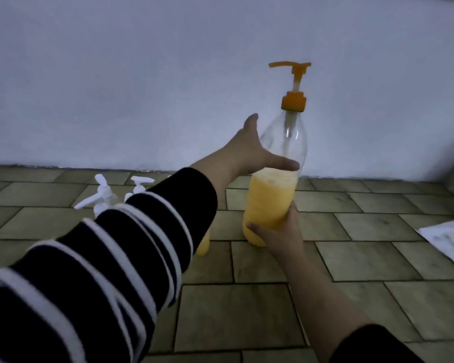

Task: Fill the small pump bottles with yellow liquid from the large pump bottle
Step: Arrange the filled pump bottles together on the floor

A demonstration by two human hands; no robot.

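Fingers of the right hand [278,231] wrap the base of the large pump bottle [273,195], which stands nearly upright on the tiled floor [364,258]. The left hand [254,150], spread open, touches its shoulder; small pump bottles [105,197] stand left.

From here I see a floor [364,258] of olive-brown rectangular tiles with dark grout lines, running to a plain pale wall [142,87] at the far side. At the right edge lies something white and crumpled [448,239]; I cannot tell what.
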